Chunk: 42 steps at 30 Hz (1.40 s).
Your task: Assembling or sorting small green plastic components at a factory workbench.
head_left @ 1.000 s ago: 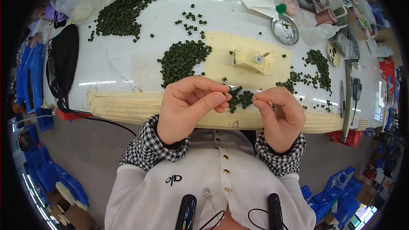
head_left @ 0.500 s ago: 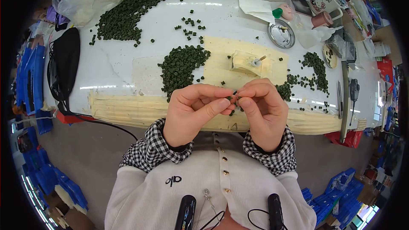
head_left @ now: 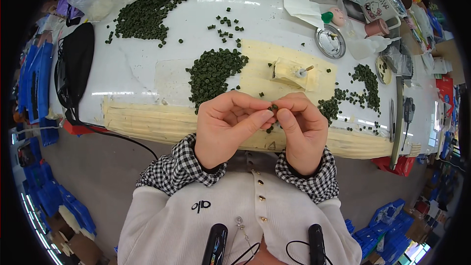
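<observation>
My left hand (head_left: pixel 229 126) and my right hand (head_left: pixel 303 132) meet in front of my body, above the table's front edge. Thumb and forefinger of each are closed on one small dark green part (head_left: pixel 274 108), short and round, its finer shape too small to make out. A few more such pieces show just below, by the curled fingers; whether these are held, I cannot tell. Beyond my left hand spreads a pile of the same dark green pieces (head_left: pixel 212 74). A tape-covered block with a short upright pin (head_left: pixel 294 74) stands past my right hand.
A larger heap of green pieces (head_left: pixel 157 12) lies far left, a looser scatter (head_left: pixel 365 86) at right. Tape covers the front edge (head_left: pixel 142 118). A round metal lid (head_left: pixel 330 41), a mug (head_left: pixel 380 7) and tweezers (head_left: pixel 391 118) are at right, a black mask-like item (head_left: pixel 78 64) at left.
The fingertips of both hands have drawn closer together, and the small green part between them has turned to show a rounder side. The whole view has shifted slightly.
</observation>
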Available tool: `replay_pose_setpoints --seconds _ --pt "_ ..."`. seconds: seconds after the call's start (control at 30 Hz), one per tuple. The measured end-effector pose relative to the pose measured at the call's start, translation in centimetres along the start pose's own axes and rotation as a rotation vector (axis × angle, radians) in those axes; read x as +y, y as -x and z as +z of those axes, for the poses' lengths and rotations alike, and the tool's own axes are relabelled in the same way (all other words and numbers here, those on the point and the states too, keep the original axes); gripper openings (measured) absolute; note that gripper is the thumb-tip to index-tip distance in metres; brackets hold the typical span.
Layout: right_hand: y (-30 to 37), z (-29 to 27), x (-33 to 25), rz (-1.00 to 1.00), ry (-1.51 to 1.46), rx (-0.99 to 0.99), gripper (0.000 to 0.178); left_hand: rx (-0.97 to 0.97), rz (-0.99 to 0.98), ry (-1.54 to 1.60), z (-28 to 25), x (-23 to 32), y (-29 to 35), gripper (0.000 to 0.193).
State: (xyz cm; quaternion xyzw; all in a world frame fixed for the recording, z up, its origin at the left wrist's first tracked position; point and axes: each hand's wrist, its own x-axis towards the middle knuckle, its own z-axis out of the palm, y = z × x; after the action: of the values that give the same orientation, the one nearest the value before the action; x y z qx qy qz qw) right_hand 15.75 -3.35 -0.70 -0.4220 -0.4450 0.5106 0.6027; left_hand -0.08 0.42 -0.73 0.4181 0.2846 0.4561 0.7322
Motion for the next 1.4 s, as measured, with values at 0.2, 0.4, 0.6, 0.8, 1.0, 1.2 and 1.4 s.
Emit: replay_pose_setpoints --seconds 0.2,0.4,0.6,0.8,1.0,1.2,1.4 --pt "0.5 0.2 0.0 -0.112 0.168 0.04 0.017 0.018 -0.018 -0.024 -0.1 0.0 0.1 0.015" --pt "0.7 0.0 -0.3 -0.098 0.217 0.024 0.02 -0.017 0.161 -0.192 -0.4 -0.4 -0.1 0.018" --pt "0.5 0.0 -0.7 -0.149 0.28 -0.019 0.024 0.009 0.094 -0.132 -0.3 -0.1 -0.4 0.016" --pt "0.3 0.2 -1.1 -0.157 0.295 -0.042 0.025 0.041 0.084 -0.101 -0.3 -0.1 -0.3 0.014" --pt "0.2 -0.3 -1.1 -0.168 0.299 -0.089 0.026 -0.011 0.248 -0.295 -0.5 0.1 -0.4 0.015" --pt "0.3 -0.6 -1.0 -0.173 0.311 -0.093 0.026 -0.004 0.13 -0.192 -0.4 0.1 -0.4 0.015" --pt "0.3 -0.6 -1.0 -0.205 0.343 -0.092 0.027 -0.007 0.123 -0.154 -0.4 0.2 -0.3 0.015"
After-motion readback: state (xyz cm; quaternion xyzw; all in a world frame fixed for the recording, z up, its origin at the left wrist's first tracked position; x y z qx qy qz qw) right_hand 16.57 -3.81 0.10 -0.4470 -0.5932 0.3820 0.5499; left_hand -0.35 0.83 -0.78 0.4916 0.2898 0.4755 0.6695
